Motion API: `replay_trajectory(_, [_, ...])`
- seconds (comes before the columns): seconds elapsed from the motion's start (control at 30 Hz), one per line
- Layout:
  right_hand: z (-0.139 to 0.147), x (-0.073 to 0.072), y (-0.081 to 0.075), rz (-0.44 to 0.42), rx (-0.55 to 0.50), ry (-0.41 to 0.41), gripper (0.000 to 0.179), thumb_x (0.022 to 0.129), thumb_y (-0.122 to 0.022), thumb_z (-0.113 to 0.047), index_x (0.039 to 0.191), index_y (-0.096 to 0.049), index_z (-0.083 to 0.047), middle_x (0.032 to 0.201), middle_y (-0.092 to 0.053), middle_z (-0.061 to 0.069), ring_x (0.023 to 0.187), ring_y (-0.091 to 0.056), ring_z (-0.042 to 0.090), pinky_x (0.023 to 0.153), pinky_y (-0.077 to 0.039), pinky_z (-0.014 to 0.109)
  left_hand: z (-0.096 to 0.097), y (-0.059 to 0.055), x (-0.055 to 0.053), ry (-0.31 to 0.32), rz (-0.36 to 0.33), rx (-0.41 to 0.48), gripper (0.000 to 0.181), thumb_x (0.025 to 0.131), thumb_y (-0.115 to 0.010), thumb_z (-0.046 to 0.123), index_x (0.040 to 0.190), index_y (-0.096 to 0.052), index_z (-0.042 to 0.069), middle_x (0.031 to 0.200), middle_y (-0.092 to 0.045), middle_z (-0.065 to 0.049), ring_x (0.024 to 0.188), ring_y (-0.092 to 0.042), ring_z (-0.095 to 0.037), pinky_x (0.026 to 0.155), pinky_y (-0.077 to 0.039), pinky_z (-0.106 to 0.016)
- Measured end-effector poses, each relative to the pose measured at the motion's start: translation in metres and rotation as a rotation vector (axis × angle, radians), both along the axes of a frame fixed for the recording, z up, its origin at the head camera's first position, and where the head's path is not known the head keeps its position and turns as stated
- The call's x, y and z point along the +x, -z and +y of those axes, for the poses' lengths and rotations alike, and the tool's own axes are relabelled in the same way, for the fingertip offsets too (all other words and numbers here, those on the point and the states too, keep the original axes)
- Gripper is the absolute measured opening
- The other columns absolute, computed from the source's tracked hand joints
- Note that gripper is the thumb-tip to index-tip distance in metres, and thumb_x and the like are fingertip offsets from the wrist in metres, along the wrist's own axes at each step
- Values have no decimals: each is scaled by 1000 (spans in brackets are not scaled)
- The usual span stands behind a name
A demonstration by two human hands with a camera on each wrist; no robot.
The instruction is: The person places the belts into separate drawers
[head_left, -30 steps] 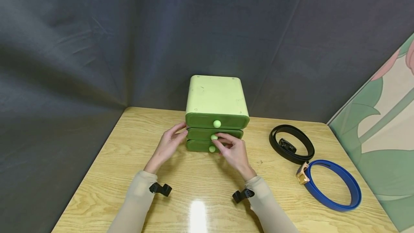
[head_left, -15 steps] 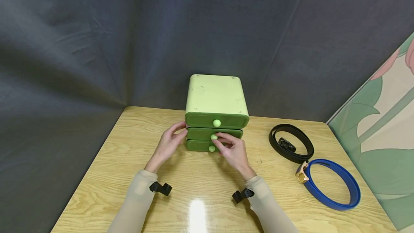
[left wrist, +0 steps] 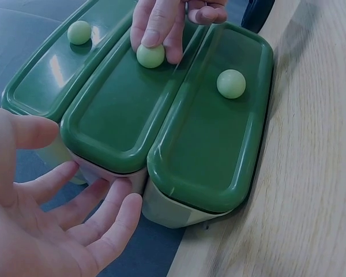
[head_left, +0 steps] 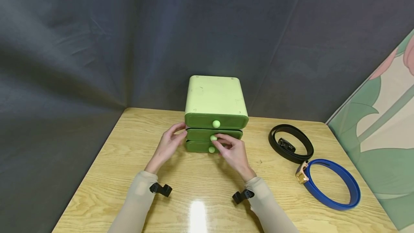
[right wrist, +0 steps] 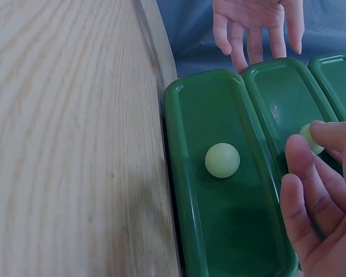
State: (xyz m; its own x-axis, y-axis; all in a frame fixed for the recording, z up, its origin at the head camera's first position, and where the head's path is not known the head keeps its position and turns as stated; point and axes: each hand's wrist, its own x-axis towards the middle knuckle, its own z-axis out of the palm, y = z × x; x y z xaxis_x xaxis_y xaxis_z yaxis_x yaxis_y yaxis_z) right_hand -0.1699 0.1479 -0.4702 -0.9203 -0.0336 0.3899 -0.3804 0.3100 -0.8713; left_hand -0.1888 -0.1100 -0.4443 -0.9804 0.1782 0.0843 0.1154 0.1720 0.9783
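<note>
A small drawer cabinet [head_left: 215, 94] with a pale green top and three dark green drawer fronts stands at the back of the table. My right hand [head_left: 234, 152] pinches the round pale knob [left wrist: 150, 56] of the middle drawer [left wrist: 112, 104] between thumb and fingers. At the cabinet's left side, my left hand [head_left: 167, 146] has its fingers extended, with fingertips at the side of the middle drawer in the left wrist view. The top knob [head_left: 216, 124] and bottom knob [right wrist: 222, 160] are untouched.
On the right of the wooden table [head_left: 129, 154] lie a coiled black belt [head_left: 291, 143] and a coiled blue belt [head_left: 333, 184] with a gold-coloured buckle. A dark curtain [head_left: 207, 28] hangs behind the cabinet, and a floral panel [head_left: 385, 136] borders the right side.
</note>
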Motion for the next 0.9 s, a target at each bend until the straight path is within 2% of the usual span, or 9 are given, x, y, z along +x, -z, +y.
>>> replay_trajectory(0.3, [0,2,0,-7,-3,-1,20,94,-82,-11,114,-82,-8,95,-83,16,54,-67,4,53,-61,38,1,0,0,4,-14,-1,52,110,-58,21,158,-48,6,160,-51,-20,132,-63,-40,106,-54,-60])
replay_trajectory(0.53, [0,4,1,-13,3,-4,21,95,-82,-11,115,-82,-8,95,-83,16,53,-67,4,52,-61,38,0,0,0,8,-18,-4,51,110,-59,21,158,-48,7,161,-51,-20,132,-63,-40,106,-54,-58])
replay_trajectory(0.67, [0,4,0,-4,13,-8,21,95,-82,-10,115,-82,-8,94,-83,15,54,-67,4,53,-61,44,-1,1,0,14,-18,-5,51,110,-60,20,158,-48,7,161,-51,-20,132,-63,-40,105,-55,-57])
replay_trajectory(0.9, [0,5,-1,9,18,-12,21,94,-82,-10,115,-82,-8,94,-83,16,53,-67,4,52,-61,40,-1,0,0,21,-15,-8,52,110,-60,21,159,-47,7,161,-50,-20,132,-63,-40,105,-57,-55])
